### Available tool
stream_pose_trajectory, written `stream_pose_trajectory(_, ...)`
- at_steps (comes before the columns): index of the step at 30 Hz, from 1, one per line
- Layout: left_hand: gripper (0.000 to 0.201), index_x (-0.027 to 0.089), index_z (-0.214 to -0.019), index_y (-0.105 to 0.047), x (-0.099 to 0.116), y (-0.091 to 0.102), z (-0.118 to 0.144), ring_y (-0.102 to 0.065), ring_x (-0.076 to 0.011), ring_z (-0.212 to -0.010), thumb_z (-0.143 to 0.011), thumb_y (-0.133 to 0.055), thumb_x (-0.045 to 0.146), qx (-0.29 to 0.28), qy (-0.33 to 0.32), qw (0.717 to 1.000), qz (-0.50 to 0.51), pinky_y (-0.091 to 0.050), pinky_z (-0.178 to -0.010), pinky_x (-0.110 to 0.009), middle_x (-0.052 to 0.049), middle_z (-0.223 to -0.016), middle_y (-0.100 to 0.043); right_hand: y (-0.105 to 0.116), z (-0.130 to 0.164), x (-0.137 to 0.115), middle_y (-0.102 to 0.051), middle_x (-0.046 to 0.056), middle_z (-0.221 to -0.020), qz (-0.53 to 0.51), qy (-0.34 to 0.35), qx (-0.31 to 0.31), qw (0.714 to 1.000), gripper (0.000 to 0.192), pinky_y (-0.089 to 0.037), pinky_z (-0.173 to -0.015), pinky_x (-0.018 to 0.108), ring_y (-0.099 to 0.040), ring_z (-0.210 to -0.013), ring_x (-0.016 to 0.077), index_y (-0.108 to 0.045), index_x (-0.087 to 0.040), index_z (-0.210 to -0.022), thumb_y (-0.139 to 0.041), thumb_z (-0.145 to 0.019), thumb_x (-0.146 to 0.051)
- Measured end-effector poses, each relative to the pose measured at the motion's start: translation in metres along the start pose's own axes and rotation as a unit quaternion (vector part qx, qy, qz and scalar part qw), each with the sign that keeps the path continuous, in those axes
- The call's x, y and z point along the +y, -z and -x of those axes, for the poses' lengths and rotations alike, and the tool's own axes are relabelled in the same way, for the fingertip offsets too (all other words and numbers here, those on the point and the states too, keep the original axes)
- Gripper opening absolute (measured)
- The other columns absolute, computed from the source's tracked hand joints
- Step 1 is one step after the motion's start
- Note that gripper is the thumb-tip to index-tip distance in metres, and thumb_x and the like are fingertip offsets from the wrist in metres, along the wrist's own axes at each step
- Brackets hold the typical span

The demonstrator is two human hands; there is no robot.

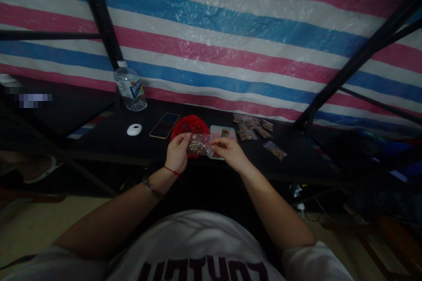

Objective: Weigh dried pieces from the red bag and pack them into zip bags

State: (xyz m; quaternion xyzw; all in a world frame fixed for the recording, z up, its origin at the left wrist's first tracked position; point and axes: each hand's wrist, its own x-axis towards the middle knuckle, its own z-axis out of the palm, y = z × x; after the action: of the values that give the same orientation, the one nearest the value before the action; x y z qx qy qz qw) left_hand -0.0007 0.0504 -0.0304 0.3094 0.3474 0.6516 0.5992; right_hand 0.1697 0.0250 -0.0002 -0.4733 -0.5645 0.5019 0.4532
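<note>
Item: small clear bag (pixel 198 145), brownish contents, held above near edge of dark table (pixel 108 140).
Left hand (pixel 177 151): fingers pinched on bag's 9 o'clock end.
Right hand (pixel 230 151): fingertips pinched on 3 o'clock end.
Long axis: 9-to-3, spanning both hands; neither hand nearer.
At 12 o'clock, just behind: red bowl (pixel 190 125), white tray (pixel 223 134).
At 2 o'clock: filled bags (pixel 252 126).
At 10 o'clock: phone (pixel 164 125), white puck (pixel 134 129), water bottle (pixel 129 86).
</note>
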Motion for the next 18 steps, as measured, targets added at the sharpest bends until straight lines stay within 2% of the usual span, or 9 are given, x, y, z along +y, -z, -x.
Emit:
stream_pose_trajectory(3, 0.035, 0.013, -0.083, -0.064, -0.001, 0.001, -0.003, -0.058, -0.0106, -0.058, -0.062, -0.077, 0.038, 0.018, -0.031, 0.999, 0.003, -0.050, -0.056, -0.024, 0.000, -0.071, -0.065, -0.001, -0.001, 0.001, -0.063, -0.004, -0.065, -0.068, -0.011, 0.027, 0.997, 0.031, -0.051, -0.055, 0.023, -0.060, -0.056, 0.0106, -0.059, -0.019, -0.084, -0.076, -0.063, -0.034)
stream_pose_trajectory(7, 0.037, 0.013, -0.082, -0.064, -0.005, 0.003, -0.008, -0.058, -0.0104, -0.060, -0.061, -0.077, 0.040, 0.041, -0.060, 0.997, 0.006, -0.049, -0.057, -0.023, -0.001, -0.072, -0.065, -0.004, 0.003, -0.002, -0.064, -0.005, -0.066, -0.130, -0.037, -0.013, 0.991, 0.040, -0.052, -0.056, 0.022, -0.063, -0.059, 0.0104, -0.054, -0.020, -0.084, -0.081, -0.058, -0.034)
stream_pose_trajectory(10, 0.038, 0.012, -0.081, -0.063, -0.009, 0.005, -0.009, -0.057, -0.0098, -0.059, -0.060, -0.078, 0.040, 0.032, -0.042, 0.999, -0.007, -0.048, -0.056, -0.023, -0.001, -0.072, -0.064, -0.009, 0.005, -0.001, -0.063, -0.005, -0.063, -0.151, -0.050, -0.028, 0.987, 0.040, -0.052, -0.056, 0.021, -0.063, -0.059, 0.0098, -0.051, -0.019, -0.077, -0.081, -0.057, -0.034)
stream_pose_trajectory(14, 0.040, 0.013, -0.082, -0.061, -0.012, 0.006, -0.007, -0.057, -0.0103, -0.057, -0.060, -0.078, 0.040, 0.013, 0.002, 1.000, -0.006, -0.048, -0.053, -0.023, 0.000, -0.070, -0.062, -0.012, 0.001, 0.005, -0.061, -0.006, -0.058, -0.133, -0.048, -0.003, 0.990, 0.039, -0.051, -0.055, 0.021, -0.062, -0.056, 0.0104, -0.049, -0.019, -0.072, -0.081, -0.055, -0.034)
stream_pose_trajectory(18, 0.037, 0.013, -0.083, -0.061, -0.015, 0.006, -0.006, -0.057, -0.0108, -0.058, -0.062, -0.076, 0.040, 0.015, -0.011, 1.000, -0.018, -0.049, -0.053, -0.024, 0.000, -0.071, -0.062, -0.011, -0.003, 0.010, -0.061, -0.005, -0.056, -0.088, -0.043, 0.038, 0.994, 0.033, -0.049, -0.051, 0.022, -0.059, -0.050, 0.0101, -0.055, -0.018, -0.073, -0.079, -0.056, -0.034)
